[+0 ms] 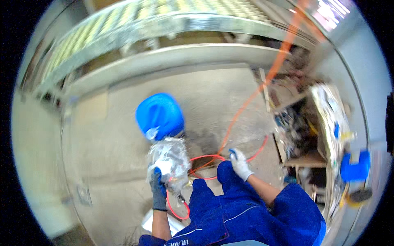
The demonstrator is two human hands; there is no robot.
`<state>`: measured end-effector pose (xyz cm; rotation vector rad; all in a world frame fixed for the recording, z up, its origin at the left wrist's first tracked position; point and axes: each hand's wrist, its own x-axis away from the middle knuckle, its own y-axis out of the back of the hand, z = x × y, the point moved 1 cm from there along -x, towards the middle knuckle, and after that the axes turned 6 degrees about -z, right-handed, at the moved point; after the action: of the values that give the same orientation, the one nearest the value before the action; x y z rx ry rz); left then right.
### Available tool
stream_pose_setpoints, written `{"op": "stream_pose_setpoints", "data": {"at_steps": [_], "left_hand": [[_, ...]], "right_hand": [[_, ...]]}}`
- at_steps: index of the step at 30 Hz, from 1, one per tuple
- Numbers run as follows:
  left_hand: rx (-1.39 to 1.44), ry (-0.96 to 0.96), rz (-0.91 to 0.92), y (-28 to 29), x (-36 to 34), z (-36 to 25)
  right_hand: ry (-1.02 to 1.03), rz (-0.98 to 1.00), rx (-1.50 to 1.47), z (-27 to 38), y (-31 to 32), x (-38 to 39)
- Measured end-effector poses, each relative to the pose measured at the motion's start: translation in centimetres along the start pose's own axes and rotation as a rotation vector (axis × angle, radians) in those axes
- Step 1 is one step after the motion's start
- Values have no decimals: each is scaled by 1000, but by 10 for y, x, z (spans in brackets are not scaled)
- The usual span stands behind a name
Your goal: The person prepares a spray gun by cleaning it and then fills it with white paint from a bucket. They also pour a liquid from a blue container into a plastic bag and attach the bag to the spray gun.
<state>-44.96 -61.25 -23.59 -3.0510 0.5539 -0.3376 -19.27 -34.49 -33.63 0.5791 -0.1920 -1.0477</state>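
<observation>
My left hand [159,189], in a grey and blue glove, is closed on the near-left side of a bundle wrapped in crumpled clear plastic [168,158]. What lies inside the wrap cannot be made out. A thin red hose [177,217] with a dark fitting hangs just below it. Right behind the bundle stands a blue plastic drum [161,115]. My right hand [241,165], in a white glove with blue on it, is by my right knee. Its fingers look stretched out, somewhat blurred, and nothing shows in them.
An orange hose [246,102] runs down from the upper right to the concrete floor [123,131]. At right stands an open wooden cabinet [303,160] full of clutter, with a blue container [355,166] beside it. A roller conveyor [135,30] spans the far side.
</observation>
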Motion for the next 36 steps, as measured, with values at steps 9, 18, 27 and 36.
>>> {"op": "stream_pose_setpoints", "data": {"at_steps": [9, 18, 27, 36], "left_hand": [[-155, 109, 349, -87, 37, -112], [-64, 672, 1093, -200, -26, -102], [-53, 930, 1609, -328, 40, -195], [93, 928, 1751, -483, 129, -147]], "right_hand": [[-230, 354, -109, 63, 30, 120], [-372, 261, -146, 159, 17, 120], [-398, -554, -284, 234, 25, 9], [-721, -803, -55, 195, 182, -22]]}}
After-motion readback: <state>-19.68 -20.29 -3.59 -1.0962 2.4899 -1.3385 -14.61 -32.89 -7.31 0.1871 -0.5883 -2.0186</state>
